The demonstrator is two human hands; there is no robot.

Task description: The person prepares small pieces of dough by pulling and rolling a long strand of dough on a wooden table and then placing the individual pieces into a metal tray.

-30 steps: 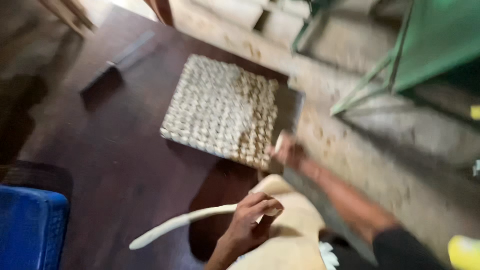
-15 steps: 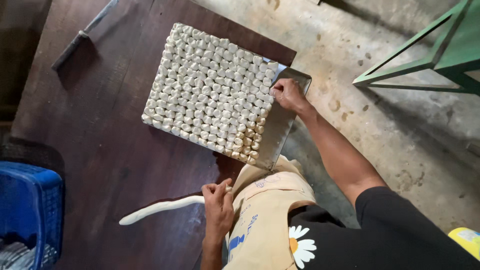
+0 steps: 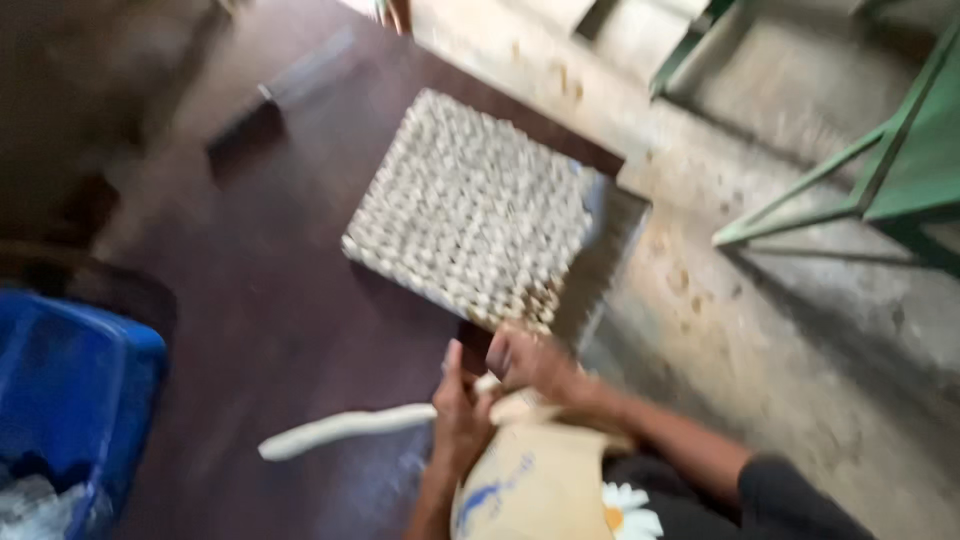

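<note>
both hands, left [image 3: 458, 420] and right [image 3: 530, 362], pinch the dough rope [image 3: 345, 428] at 6 o'clock; overpulling may snap it.

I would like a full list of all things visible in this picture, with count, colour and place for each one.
tray of small dough pieces: one, metal tray, pale pieces in rows, on the table near its right edge
dough rope: one, off-white, lying on the table, its right end at the hands
table: one, dark brown, fills the left and centre
dark bar: one, blackish, far left part of the table; blurred
crate: one, blue, lower left
frame: one, green, upper right on the floor
apron: one, tan, bottom centre
left hand: at the rope's end
right hand: beside the left, below the tray
</note>
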